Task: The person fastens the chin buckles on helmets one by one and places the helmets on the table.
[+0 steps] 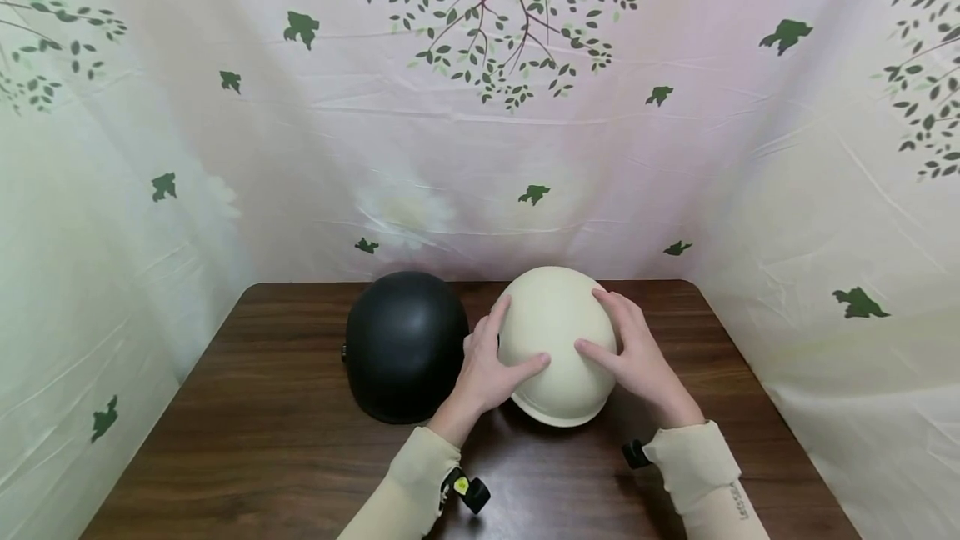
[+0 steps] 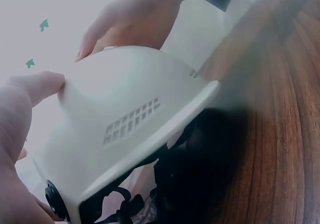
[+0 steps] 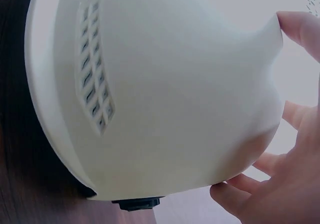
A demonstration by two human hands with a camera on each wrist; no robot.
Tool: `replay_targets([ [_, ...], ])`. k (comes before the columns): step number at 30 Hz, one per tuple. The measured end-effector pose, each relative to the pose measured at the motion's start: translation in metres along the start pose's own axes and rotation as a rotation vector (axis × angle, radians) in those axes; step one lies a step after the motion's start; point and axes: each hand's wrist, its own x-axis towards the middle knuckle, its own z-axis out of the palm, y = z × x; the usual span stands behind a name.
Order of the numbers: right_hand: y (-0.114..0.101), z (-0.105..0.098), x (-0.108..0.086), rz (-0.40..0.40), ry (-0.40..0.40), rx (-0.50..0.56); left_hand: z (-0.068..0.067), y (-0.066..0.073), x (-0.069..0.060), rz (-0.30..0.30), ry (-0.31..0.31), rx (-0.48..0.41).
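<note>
A cream-white helmet (image 1: 557,315) stands dome up toward the back of the table, between both hands. My left hand (image 1: 486,369) grips its left side, thumb on the front of the dome and fingers around the far side. On the opposite side, my right hand (image 1: 641,361) holds it with thumb and spread fingers. The left wrist view shows a vent grille (image 2: 132,121), a black side knob (image 2: 55,200) and dark straps (image 2: 127,204) under the rim, part of which is off the table. Another grille (image 3: 94,69) appears in the right wrist view.
Just left of the white helmet, close to my left hand, a black helmet (image 1: 405,344) sits dome up on the dark wooden table (image 1: 262,407). A pale curtain (image 1: 450,148) printed with leaves and birds hangs behind the table and along both sides.
</note>
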Motion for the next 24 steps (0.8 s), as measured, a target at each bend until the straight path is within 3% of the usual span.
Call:
replay_targets([
  [15, -0.007, 0.012, -0.001, 0.027, -0.004, -0.107, 0.010, -0.012, -0.002, -0.061, -0.002, -0.013],
  [24, -0.005, 0.018, 0.000, 0.011, 0.002, -0.169, 0.002, -0.008, 0.000, 0.070, -0.017, 0.014],
])
